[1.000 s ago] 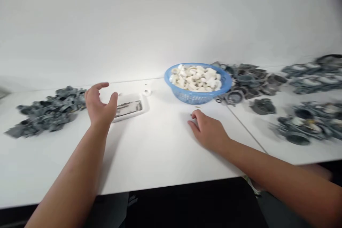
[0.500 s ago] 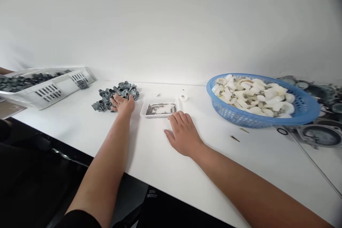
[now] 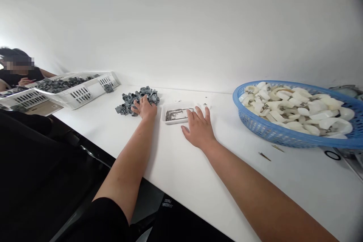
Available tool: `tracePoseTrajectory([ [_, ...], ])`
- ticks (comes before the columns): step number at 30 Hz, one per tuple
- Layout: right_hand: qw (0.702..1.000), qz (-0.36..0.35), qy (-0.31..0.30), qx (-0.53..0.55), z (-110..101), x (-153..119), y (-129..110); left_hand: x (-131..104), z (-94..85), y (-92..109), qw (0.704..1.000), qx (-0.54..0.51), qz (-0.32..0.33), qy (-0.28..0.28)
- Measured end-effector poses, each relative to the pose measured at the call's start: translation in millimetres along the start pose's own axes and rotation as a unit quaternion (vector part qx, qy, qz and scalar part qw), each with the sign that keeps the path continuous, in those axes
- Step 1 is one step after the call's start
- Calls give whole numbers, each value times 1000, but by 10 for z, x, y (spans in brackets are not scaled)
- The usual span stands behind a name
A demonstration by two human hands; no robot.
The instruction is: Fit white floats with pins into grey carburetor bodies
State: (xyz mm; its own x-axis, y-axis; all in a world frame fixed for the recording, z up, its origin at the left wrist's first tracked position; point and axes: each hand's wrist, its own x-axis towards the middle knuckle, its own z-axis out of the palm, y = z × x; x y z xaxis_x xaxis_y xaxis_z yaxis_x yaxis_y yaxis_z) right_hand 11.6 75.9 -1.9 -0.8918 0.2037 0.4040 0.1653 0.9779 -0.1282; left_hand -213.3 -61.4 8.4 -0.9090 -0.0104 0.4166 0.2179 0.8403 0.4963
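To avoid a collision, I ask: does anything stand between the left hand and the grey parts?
Nothing visible does. The left hand is at the grey parts; the tray lies to its right, not between them.

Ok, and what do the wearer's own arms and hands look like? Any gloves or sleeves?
No gloves: left hand and right hand are bare, with no rings visible. Left forearm is bare up to a plain black sleeve. Right forearm is bare to the frame edge, sleeve out of view. No watch, bands or cables visible.
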Motion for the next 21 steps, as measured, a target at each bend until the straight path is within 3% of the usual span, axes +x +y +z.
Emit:
tracePoseTrajectory([
  [8, 999, 3, 13, -53, 14, 62, 35, 80, 40, -5, 1000, -3, -1, 7],
  [21, 997, 30, -42, -55, -46, 57, -6, 105, -46, -59, 996, -65, 45, 41],
])
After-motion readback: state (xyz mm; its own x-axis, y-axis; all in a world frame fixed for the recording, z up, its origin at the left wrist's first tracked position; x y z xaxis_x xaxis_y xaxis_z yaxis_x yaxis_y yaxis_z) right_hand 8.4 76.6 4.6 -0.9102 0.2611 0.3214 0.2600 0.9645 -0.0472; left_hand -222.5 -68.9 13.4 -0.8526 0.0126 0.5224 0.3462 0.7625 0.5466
